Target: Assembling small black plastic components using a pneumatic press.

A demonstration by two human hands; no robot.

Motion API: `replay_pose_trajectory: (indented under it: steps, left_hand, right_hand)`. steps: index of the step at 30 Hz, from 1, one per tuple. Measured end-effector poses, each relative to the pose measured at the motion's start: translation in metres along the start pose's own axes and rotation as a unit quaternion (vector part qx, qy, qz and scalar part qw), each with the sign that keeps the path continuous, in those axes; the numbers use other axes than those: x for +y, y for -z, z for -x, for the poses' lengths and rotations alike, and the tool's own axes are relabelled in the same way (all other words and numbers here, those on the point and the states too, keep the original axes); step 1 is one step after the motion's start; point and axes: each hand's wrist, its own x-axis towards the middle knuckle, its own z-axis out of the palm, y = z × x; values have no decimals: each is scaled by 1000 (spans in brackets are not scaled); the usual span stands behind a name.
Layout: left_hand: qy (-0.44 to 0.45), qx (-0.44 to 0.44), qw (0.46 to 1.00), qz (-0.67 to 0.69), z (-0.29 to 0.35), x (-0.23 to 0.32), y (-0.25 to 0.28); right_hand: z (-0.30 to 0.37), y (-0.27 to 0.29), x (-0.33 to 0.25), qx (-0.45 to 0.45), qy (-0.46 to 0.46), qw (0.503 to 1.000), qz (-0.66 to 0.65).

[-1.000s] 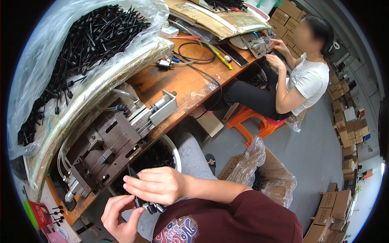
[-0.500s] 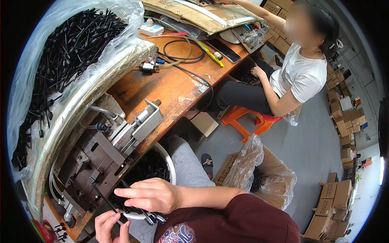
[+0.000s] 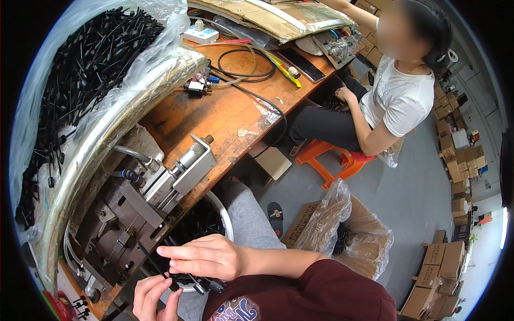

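Low in the picture, my left hand (image 3: pixel 151 297) pinches the knobbed end of a thin black rod (image 3: pixel 152 259) between thumb and fingers. The rod slants up and left toward the small metal fixture (image 3: pixel 124 239) on the bench press. Just above and right, my right hand (image 3: pixel 208 258) has its fingertips close against that rod. Several more black rods with thick ends (image 3: pixel 201 287) stick out beneath its palm, so it is closed around a bunch; most of their length is hidden. Below the bench edge, a white round tub (image 3: pixel 227 219) contains black rods, partly covered by my right hand.
A metal press with a cylinder (image 3: pixel 188 160) is mounted at the wooden table (image 3: pixel 230 112). On the left, a plastic-lined container (image 3: pixel 115 125) is heaped with black rods. A co-worker (image 3: pixel 399 101) sits on an orange stool (image 3: pixel 324 160). A lined carton (image 3: pixel 367 235) stands to the right.
My left hand has shifted right and slightly up with the rod, coming closer to my right hand. The right hand's fingertips now meet the rod.
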Motion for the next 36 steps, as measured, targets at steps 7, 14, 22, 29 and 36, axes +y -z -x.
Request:
replay_pose_trajectory:
  steps: [7, 14, 22, 29, 36]
  left_hand:
    - [-6, -3, 1000, -3, -2, 0, -2]
    - [-12, 0, 1000, -6, -1, -3, -1]
    - [-10, -8, 1000, -8, -1, -2, -2]
    - [-8, 2, 1000, -4, 1, -4, 2]
    - [-2, 8, 1000, -3, 3, -5, 4]
  right_hand:
    - [0, 3, -4, -17, -12, 998, 57]
    - [-2, 1, -3, -24, 1, 997, 73]
    - [-3, 0, -6, -34, -4, 997, 73]
    - [-5, -5, -7, -42, -2, 997, 68]
    - [-5, -8, -10, -55, -9, 996, 67]
